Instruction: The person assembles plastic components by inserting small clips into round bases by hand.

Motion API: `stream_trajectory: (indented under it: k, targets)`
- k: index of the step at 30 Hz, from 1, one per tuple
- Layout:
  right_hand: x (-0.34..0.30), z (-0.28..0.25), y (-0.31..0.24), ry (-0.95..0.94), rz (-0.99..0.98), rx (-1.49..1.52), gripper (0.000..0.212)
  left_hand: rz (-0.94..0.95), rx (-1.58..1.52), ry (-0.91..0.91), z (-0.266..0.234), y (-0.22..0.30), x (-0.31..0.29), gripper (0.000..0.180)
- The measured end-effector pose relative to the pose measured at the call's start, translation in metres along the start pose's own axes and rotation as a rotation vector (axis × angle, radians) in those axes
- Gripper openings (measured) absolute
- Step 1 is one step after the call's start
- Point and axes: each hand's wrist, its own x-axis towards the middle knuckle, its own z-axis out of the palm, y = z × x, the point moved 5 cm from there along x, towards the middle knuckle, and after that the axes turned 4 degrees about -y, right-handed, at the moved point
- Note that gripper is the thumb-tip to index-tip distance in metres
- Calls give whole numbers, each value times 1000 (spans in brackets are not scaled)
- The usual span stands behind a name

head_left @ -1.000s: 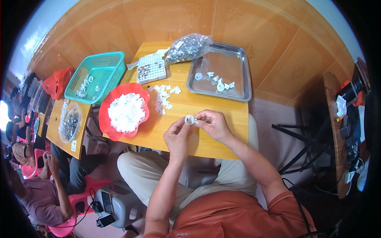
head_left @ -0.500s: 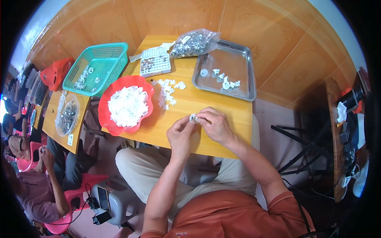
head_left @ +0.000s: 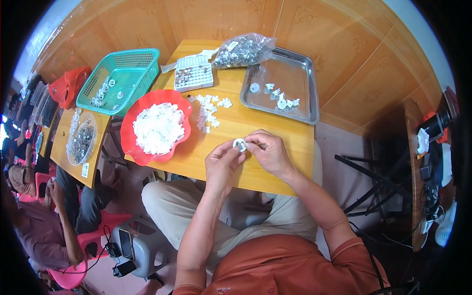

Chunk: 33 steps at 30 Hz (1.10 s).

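Over the near part of the wooden table, a small round white plastic part (head_left: 239,143) is held with its round face up and something greyish at its middle. My left hand (head_left: 222,163) pinches its left side between thumb and fingers. At its right edge the fingertips of my right hand (head_left: 269,151) are closed; whether they also hold a tiny piece is too small to tell. Beyond my hands, small white pieces (head_left: 206,114) lie scattered beside a red scalloped bowl (head_left: 127,129) heaped with more white pieces (head_left: 158,129).
A metal tray (head_left: 316,110) with several white round parts stands at the back right. Beside it lie a clear bag of metal pieces (head_left: 244,50) and a white gridded box (head_left: 193,77). Leftward are a green basket (head_left: 142,88), a tub of metal parts (head_left: 82,140) and a seated person (head_left: 42,231).
The white round part has turned from edge-on to face up between my fingers. My hands stay in nearly the same place. The view has shifted slightly.
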Motion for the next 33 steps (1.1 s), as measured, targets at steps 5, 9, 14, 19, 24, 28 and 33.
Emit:
stream_trajectory:
  k: [5, 9, 14, 19, 24, 28, 33]
  targets:
    - [-1, 3, 13, -32, 95, 162, 13, -7, -25, -44, -1, -1, 0, 22]
    - [-2, 5, 16, -69, 148, 270, 15, -3, -33, -60, 1, 0, -1, 22]
    - [-4, 7, 15, -88, 153, 280, 15, 19, -6, -59, -3, -3, 1, 21]
    - [-3, 7, 16, -74, 160, 359, 14, -11, -41, -68, -1, -1, -1, 22]
    - [-4, 5, 21, -100, 176, 453, 16, -36, -59, -79, 2, 2, -3, 24]
    - [-4, 7, 18, -92, 190, 490, 15, -22, -65, -98, 0, 2, -2, 22]
    - [-6, 9, 11, -116, 166, 325, 15, 16, -12, -67, -3, -2, -1, 22]
